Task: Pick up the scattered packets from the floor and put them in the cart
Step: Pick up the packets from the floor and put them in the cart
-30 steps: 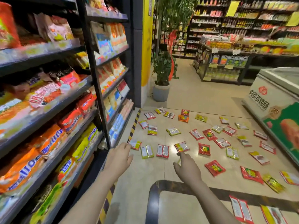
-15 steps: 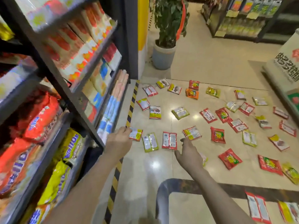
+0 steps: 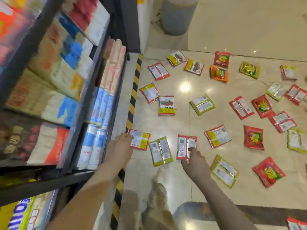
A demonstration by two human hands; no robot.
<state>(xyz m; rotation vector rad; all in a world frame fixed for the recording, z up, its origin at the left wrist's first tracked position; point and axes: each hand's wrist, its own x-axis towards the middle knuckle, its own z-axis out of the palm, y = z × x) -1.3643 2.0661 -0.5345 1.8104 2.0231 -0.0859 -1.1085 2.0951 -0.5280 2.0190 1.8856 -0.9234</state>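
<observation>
Several snack packets, red, green and orange, lie scattered flat on the beige tiled floor. My left hand [image 3: 120, 149] reaches down by the shelf, and its fingertips touch the left edge of a red-and-yellow packet [image 3: 141, 141]. To the right, the fingers of my right hand [image 3: 195, 161] rest on the lower right corner of a red packet [image 3: 184, 146] lying back side up. A green packet [image 3: 160, 151] lies between the two hands. The cart's dark rim [image 3: 221, 209] curves along the bottom, with a red packet [image 3: 297, 223] inside it.
A tall shelf [image 3: 93, 103] full of goods stands close on the left, edged by black-and-yellow floor tape [image 3: 132, 100]. A grey plant pot [image 3: 177, 15] stands at the far end. My shoe [image 3: 157, 195] is on the floor between my arms.
I have bent down and forward, so the floor is much closer. Both hands have dropped to the nearest row of packets and now touch one each.
</observation>
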